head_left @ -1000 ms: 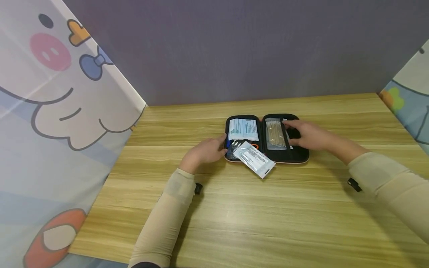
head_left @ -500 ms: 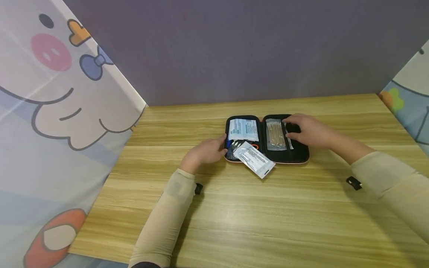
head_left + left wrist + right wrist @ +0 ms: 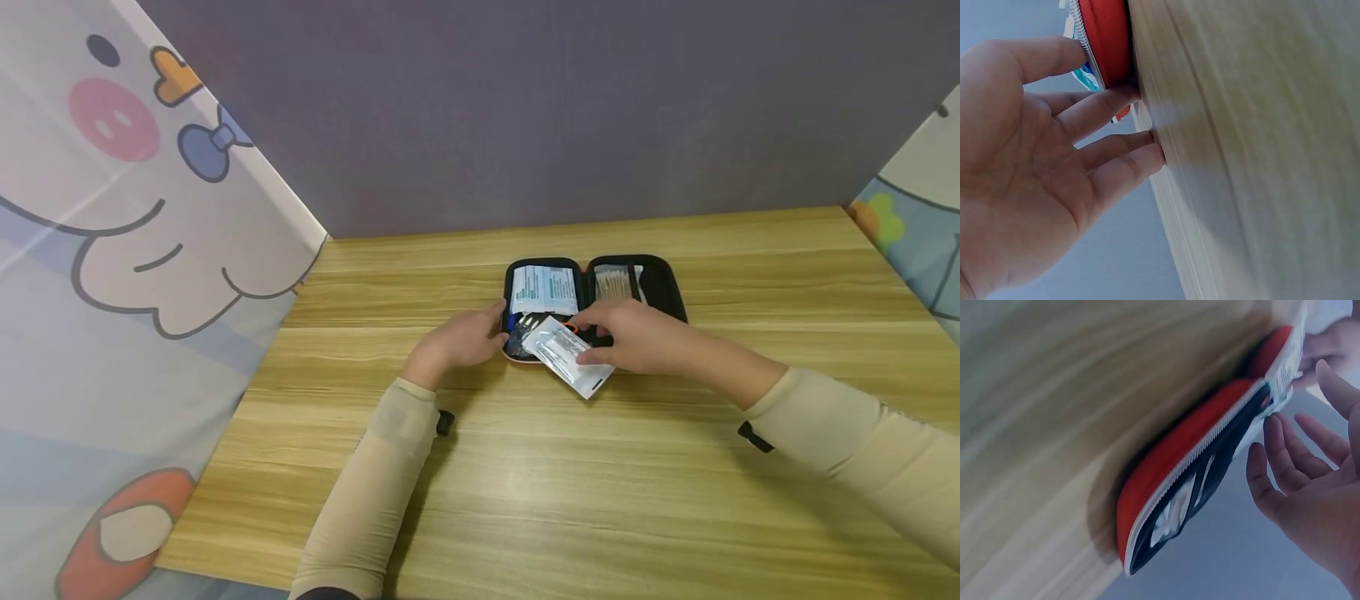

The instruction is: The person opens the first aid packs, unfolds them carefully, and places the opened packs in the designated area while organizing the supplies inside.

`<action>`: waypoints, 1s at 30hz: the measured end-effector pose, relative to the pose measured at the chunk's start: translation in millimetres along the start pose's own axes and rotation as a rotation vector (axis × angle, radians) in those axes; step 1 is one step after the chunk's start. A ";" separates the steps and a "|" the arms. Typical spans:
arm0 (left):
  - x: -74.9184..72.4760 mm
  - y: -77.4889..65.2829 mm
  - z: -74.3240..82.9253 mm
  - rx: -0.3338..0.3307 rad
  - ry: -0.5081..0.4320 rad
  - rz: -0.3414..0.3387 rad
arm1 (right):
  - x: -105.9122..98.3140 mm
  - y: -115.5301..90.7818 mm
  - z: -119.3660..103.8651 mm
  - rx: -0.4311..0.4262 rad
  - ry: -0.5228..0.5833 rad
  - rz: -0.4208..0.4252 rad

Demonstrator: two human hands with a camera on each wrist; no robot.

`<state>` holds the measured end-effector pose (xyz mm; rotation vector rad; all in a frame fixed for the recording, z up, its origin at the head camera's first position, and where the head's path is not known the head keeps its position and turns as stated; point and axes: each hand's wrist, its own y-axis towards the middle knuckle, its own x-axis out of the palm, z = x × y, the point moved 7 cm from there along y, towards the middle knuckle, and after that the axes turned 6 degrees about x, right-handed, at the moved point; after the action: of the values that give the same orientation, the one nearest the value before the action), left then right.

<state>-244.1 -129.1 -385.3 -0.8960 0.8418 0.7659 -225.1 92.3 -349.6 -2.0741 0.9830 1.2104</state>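
A red zip case [image 3: 1175, 444] with a black lining lies spread open on the table. My left hand [image 3: 463, 337] rests against its left edge, fingers extended; in the left wrist view the thumb touches the zipper rim. My right hand [image 3: 648, 337] hovers over the front of the case, thumb and fingers apart, by a white printed packet [image 3: 557, 357] that slants over the front edge. Whether its fingertips touch the packet is unclear. Bagged cotton swabs [image 3: 613, 283] sit under a strap in the right half, partly hidden by that hand.
Blue-and-white packets [image 3: 543, 287] fill the back of the case's left half. In front of them are a dark clear-wrapped item [image 3: 519, 337] and part of an orange ring [image 3: 572, 327]. A grey partition [image 3: 570, 125] rises behind the wooden table [image 3: 562, 483].
My right hand has moved left and toward me, from the right half's strap to above the white packet. My left hand and the case have stayed in place.
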 end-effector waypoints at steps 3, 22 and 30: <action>0.1 0.0 -0.7 -0.004 0.000 0.002 | 6.5 -0.4 -5.0 -0.002 -0.014 -0.005; 0.7 0.1 -1.7 0.003 0.018 0.013 | 12.4 4.5 -0.2 0.013 0.087 0.067; 0.1 0.5 -2.5 0.019 0.004 0.019 | -34.6 -0.2 36.7 0.125 0.289 0.187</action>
<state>-245.2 -131.0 -386.5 -0.8742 0.8611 0.7716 -254.5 130.7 -335.4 -2.1327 1.3753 0.9228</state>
